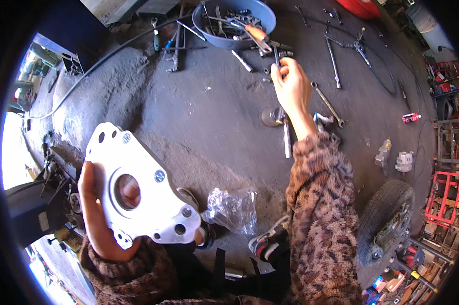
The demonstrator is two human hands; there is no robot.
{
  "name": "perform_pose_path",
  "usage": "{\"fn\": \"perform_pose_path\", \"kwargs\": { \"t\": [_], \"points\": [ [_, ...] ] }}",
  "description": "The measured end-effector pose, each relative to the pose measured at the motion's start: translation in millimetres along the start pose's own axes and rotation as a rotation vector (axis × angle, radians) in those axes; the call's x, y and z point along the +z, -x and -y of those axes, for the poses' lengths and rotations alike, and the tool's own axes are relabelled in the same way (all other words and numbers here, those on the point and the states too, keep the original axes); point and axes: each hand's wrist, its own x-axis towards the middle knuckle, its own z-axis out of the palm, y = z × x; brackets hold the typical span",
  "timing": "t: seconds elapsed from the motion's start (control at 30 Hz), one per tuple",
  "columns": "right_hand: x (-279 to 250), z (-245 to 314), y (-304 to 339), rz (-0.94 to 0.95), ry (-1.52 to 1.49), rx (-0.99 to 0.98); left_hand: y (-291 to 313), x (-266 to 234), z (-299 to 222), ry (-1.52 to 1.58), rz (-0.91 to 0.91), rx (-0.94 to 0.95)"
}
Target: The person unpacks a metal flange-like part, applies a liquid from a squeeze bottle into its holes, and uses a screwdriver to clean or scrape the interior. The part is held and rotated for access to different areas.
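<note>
In a workshop, a person in leopard-print fleece sleeves [323,203] holds a silvery metal plate [150,198] at eight o'clock, above the dark floor [214,117]. The left hand [99,223] grips the plate along its outer edge, with a fingertip visible through its large round hole. Toward one o'clock, the right hand [294,89] pinches a thin dark tool [277,55] between thumb and fingers; it appears to be a slim shaft, though its kind is too small to make out. At twelve o'clock, a blue-grey basin [209,40] brims with hand tools, an orange-handled tool [257,33] lying across its rim. A green-handled wrench [156,38] lies at eleven o'clock, a long combination wrench [328,105] at two and a red can [411,118] near three. A wheel [384,218] rests at four o'clock, while crumpled clear plastic [232,209] lies at six, near the person's shoes [268,240].
</note>
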Motion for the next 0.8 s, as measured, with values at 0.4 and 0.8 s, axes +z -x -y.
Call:
{"fn": "perform_pose_path", "kwargs": {
  "t": [0.4, 0.8],
  "points": [
    [100, -12, -100, 0.444, 0.466, 0.073, -3, -17, -14, 0.063, -0.094, -0.039],
    [92, -8, -104, 0.517, 0.473, -0.052, 11, 14, -2, 0.139, 0.057, -0.106]
  ]
}}
